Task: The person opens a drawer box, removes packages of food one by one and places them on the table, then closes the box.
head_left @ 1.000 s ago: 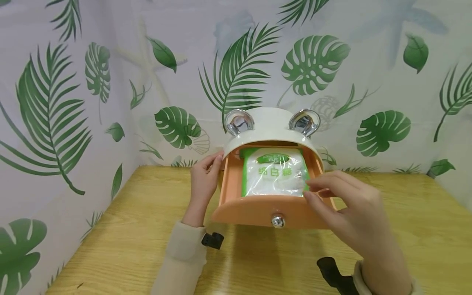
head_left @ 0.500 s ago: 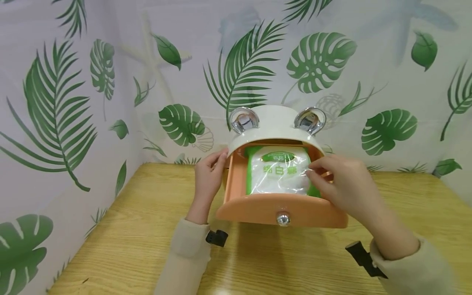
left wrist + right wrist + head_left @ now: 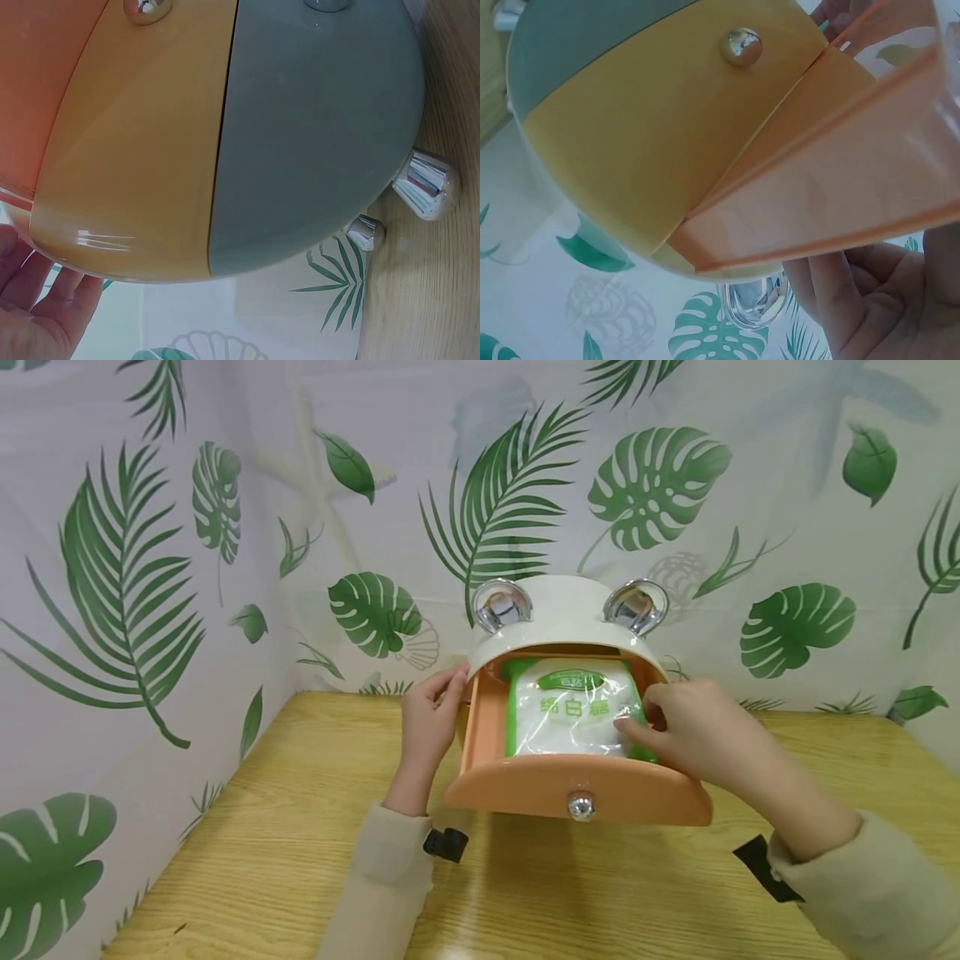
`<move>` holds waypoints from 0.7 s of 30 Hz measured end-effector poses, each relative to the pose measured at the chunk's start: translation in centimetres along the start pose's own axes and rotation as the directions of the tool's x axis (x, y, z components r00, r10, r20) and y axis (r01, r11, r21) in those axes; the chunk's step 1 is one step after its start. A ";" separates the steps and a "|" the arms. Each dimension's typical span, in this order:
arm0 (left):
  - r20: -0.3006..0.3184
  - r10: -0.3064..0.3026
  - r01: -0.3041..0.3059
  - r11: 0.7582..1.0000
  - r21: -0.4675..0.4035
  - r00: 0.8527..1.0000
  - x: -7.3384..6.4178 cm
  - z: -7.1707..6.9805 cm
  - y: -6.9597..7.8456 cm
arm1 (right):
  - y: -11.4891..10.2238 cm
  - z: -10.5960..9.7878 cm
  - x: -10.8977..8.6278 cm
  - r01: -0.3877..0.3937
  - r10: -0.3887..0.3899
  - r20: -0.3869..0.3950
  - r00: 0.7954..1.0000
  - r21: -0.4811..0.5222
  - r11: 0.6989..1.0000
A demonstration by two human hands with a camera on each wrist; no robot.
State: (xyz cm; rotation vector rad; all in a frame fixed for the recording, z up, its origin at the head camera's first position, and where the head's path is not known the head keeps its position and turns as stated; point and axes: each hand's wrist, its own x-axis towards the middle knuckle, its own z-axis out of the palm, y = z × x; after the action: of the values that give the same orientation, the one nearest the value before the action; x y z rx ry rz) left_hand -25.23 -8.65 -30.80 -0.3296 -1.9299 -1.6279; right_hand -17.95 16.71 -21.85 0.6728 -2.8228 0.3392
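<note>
A small rounded storage cabinet [image 3: 566, 602] has a white shell and two shiny silver rings on top. Its orange top drawer [image 3: 510, 789] is pulled out and carries a green-and-white bag of sugar [image 3: 566, 731]. My right hand [image 3: 705, 731] reaches over the drawer's right wall, pinching the bag's right side with the thumb on top; its other fingertips are hidden. On the opposite side, my left hand [image 3: 429, 718] holds the shell's left edge. In the left wrist view its fingers [image 3: 71, 296] go behind the shell's rim.
Below the orange drawer are a closed yellow drawer [image 3: 142, 150] and a grey-green one [image 3: 315, 142]. Silver feet [image 3: 427, 184] support the cabinet on a wooden table [image 3: 300, 827]. Leaf-patterned cloth [image 3: 510, 468] stands close behind and to the left.
My right hand has moved from the bag's front right corner further back along its right side, its fingers dipping down beside the bag. My left hand stays at the shell's edge.
</note>
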 end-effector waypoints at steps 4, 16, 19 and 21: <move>-0.001 0.002 -0.002 1.000 -0.007 1.000 0.1 0.0 0.0 | 0.1 -0.1 0.5 -0.009 0.006 0.088 0.996 0.040 0.999; -0.007 -0.008 0.008 1.000 0.007 1.000 0.2 -0.1 -0.3 | 0.0 0.7 1.9 0.012 -0.060 0.245 0.968 0.191 0.982; -0.002 -0.001 0.001 1.000 0.019 1.000 0.2 -0.1 -0.3 | 0.0 1.0 2.1 0.012 -0.077 0.255 0.964 0.248 0.969; 0.003 -0.003 0.003 1.000 0.029 1.000 0.1 -0.1 -0.3 | 0.1 1.1 2.1 0.010 -0.088 0.261 0.961 0.289 0.957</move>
State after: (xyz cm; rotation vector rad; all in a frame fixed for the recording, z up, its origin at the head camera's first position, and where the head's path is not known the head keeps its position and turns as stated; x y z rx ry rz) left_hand -25.45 -8.84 -30.97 -0.3180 -1.9546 -1.6007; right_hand -20.00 15.60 -22.39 0.9109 -3.0384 0.7066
